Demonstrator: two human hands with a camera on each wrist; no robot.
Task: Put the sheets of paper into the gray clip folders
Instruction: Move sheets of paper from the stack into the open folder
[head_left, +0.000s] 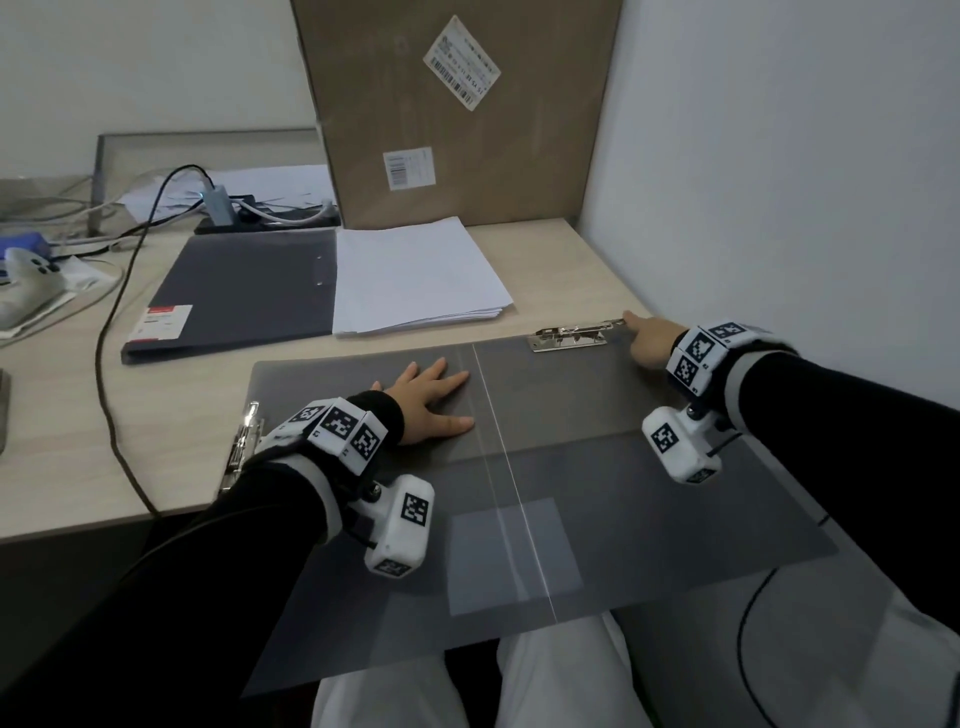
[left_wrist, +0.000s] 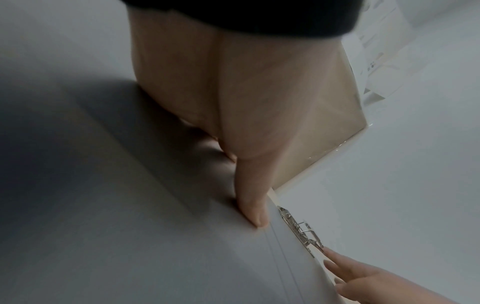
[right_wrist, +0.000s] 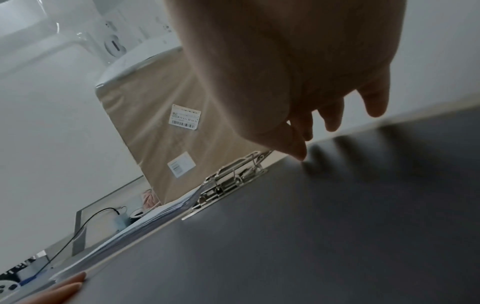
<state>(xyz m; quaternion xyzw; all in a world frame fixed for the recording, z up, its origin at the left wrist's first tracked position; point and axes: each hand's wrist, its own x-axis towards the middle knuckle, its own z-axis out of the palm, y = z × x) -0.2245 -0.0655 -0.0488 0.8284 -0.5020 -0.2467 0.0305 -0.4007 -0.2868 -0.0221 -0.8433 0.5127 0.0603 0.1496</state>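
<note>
An open folder lies flat at the near edge of the worktop, overhanging the person's lap. Its metal clip sits at the far edge of the right half. Just behind lies a stack of paper, with a closed folder touching its left side. A cardboard box stands upright behind the paper, against the wall.

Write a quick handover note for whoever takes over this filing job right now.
Left hand: flat, pressing the open gray plastic clip folder near its spine.
Right hand: fingertip at the lever end of the folder's silver metal clip; no grip on it.
White paper stack lies on the desk behind it, beside a second, closed dark gray folder.
Done: one folder opened.
Left: lift the clip, load sheets, clamp; repeat for the second folder.
</note>
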